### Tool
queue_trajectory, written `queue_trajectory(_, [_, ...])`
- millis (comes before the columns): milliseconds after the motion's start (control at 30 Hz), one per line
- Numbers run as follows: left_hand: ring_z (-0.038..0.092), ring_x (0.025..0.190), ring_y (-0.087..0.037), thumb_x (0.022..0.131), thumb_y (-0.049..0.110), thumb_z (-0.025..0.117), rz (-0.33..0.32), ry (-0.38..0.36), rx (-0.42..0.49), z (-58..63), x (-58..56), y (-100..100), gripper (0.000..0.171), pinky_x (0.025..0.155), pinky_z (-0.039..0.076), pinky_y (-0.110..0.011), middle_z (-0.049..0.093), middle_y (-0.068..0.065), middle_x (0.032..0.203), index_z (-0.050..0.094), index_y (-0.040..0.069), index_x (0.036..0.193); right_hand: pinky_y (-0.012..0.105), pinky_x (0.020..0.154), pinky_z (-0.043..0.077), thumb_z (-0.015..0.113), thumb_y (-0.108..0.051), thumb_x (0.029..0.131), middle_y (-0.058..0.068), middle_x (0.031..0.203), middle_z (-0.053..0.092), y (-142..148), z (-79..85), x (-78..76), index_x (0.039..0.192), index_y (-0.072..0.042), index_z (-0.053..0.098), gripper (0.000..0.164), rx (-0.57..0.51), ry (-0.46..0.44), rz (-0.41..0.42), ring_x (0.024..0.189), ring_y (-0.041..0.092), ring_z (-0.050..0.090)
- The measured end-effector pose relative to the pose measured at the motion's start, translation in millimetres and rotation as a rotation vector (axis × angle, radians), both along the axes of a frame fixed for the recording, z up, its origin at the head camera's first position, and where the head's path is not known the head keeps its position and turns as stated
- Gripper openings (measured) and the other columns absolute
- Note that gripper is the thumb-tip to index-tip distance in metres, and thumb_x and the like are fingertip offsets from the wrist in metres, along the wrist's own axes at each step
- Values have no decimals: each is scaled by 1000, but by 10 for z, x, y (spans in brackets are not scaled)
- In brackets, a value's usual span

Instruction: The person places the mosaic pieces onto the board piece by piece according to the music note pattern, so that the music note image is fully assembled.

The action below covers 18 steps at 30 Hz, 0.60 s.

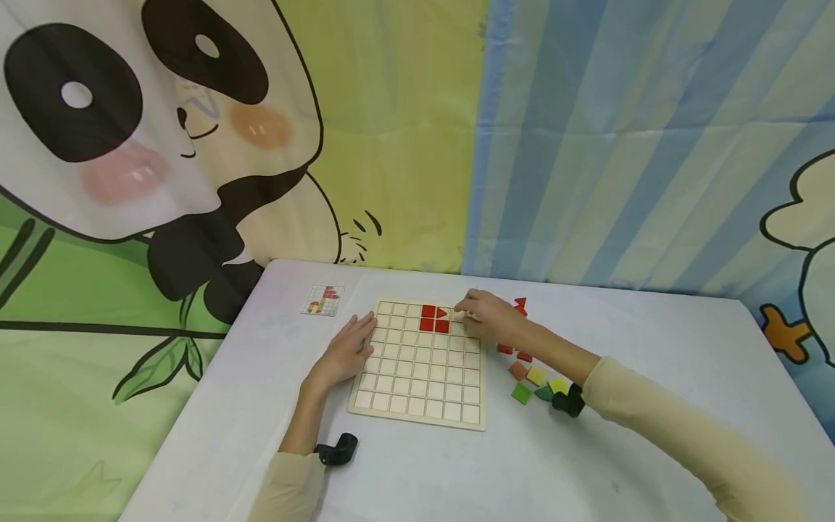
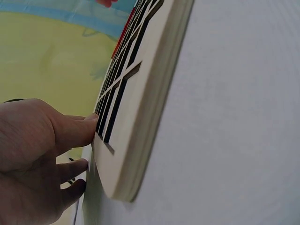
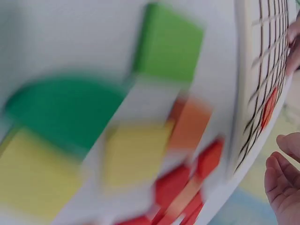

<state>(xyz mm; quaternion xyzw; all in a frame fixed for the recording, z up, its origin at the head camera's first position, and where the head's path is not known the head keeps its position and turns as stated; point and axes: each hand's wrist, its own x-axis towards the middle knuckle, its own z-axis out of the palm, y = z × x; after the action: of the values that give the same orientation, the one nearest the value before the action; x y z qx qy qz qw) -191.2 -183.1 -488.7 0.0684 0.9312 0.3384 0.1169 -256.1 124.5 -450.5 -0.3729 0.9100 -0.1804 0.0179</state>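
Note:
A wooden grid board lies flat on the table. Near its top edge, three red squares and a red triangle sit together in the cells. My left hand rests against the board's left side, and in the left wrist view the thumb touches the rim. Over the top right corner, just right of the red triangle, is my right hand. In the right wrist view its thumb and fingers stand slightly apart with nothing visible between them.
Right of the board lie loose pieces: a green square, an orange piece, yellow pieces, a dark green piece and several red ones, partly behind the right forearm. A pattern card lies at the upper left.

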Motion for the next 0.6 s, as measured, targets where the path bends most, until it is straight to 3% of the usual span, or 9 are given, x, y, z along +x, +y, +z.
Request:
queue_trajectory(300, [8, 152, -35, 97, 7, 53, 10, 20, 0, -21, -2, 1, 57, 121, 10, -59, 24, -8, 162, 33, 4, 150, 42, 84, 58, 65, -6, 90, 18, 106, 67, 797, -44, -311, 114, 2, 68, 25, 84, -34, -206, 94, 30, 64])
queue_trajectory(600, [9, 152, -35, 97, 8, 52, -3, 25, 0, -16, 5, -5, 56, 122, 10, -57, 25, -8, 162, 33, 4, 150, 41, 80, 58, 66, -5, 89, 16, 101, 67, 1050, -191, -445, 113, 2, 70, 25, 36, -76, -197, 90, 27, 62])
